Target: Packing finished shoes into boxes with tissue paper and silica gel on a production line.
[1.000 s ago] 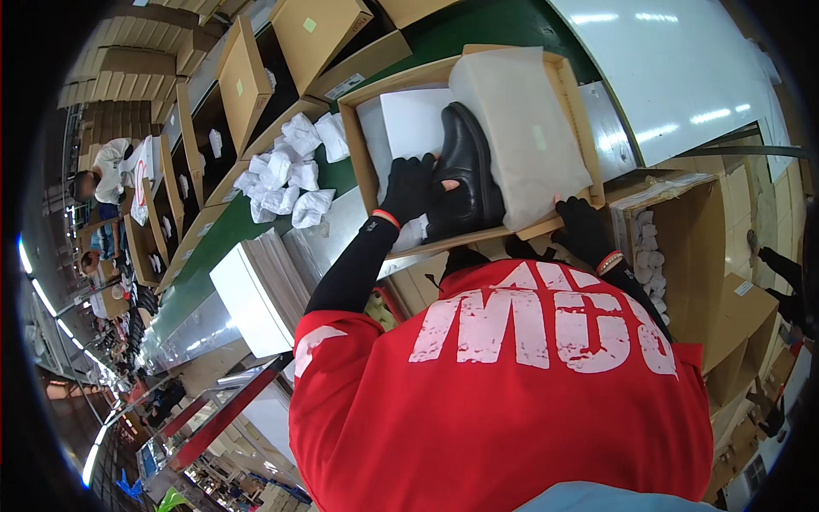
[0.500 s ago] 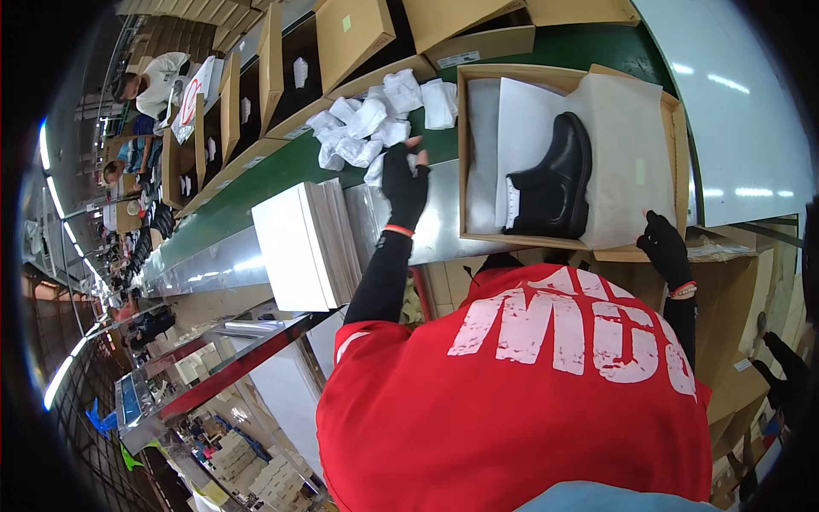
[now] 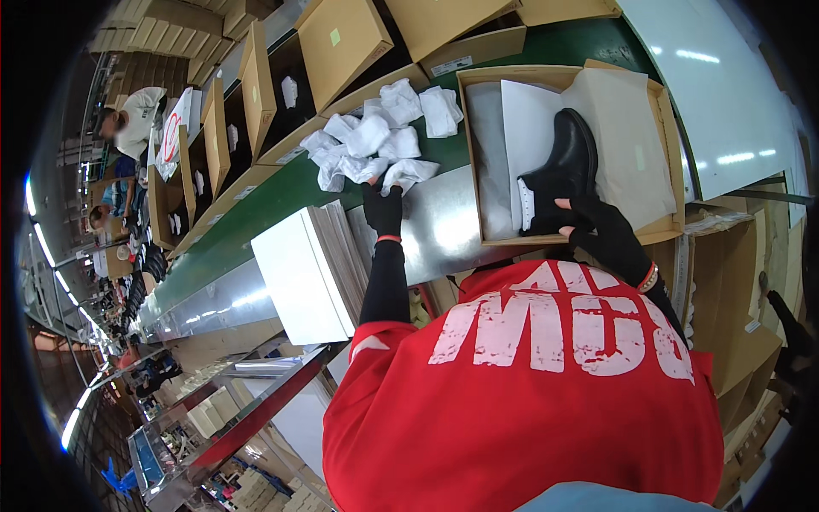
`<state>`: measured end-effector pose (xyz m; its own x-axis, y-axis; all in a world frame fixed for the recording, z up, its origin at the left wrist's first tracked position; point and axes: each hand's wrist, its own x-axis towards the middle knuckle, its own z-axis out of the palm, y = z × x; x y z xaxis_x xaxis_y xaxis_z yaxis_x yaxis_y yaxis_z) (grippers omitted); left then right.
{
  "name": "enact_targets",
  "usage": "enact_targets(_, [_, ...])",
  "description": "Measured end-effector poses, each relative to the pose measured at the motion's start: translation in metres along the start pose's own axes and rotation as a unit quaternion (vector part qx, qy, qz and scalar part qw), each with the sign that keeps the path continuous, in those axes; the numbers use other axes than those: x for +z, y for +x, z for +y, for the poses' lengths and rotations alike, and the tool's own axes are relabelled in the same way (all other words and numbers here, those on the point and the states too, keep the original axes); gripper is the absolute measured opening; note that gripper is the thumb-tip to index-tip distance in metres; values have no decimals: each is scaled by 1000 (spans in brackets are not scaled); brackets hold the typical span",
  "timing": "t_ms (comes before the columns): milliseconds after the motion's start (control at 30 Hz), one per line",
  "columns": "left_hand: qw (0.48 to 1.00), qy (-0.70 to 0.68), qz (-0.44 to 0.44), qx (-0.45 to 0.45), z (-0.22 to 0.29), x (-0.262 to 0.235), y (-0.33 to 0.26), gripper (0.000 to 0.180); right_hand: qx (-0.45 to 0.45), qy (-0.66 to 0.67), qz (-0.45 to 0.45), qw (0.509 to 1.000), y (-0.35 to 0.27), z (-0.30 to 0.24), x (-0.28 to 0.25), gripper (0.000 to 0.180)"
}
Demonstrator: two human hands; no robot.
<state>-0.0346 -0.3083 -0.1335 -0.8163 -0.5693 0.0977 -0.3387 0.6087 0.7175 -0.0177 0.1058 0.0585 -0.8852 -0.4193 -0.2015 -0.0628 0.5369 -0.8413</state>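
Observation:
My left hand, in a black glove with bare fingertips, is at the near edge of a pile of white paper wads. Its fingers close on a loose white wad at the pile's near right. My right hand, gloved the same way, reaches over the near end of a black boot. Thumb and forefinger are spread apart against the boot's shaft. The boot lies on its side in an open cardboard box, on white paper, with beige wrapping paper beside it.
A stack of white sheets or boards stands left of my left forearm. Open shoe boxes line the far side of the green belt. A pale panel adjoins at right. A person in white is at far left.
My left hand has drawn back toward me, and a wad beside it has shifted right. My right hand has moved from the box's near right corner onto the boot.

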Motion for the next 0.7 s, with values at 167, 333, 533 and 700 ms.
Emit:
enact_targets(167, [963, -257, -75, 16, 75, -37, -27, 35, 67, 179, -94, 977, 14, -17, 24, 47])
enact_targets(333, [947, -217, -40, 234, 178, -63, -64, 32, 44, 594, -77, 800, 47, -25, 58, 60])
enact_targets(533, [853, -433, -235, 174, 198, -86, -64, 92, -40, 372, -5, 927, 57, -72, 38, 46])
enact_targets(700, [753, -507, -417, 47, 190, -102, -58, 86, -153, 224, -120, 955, 53, -66, 35, 39])
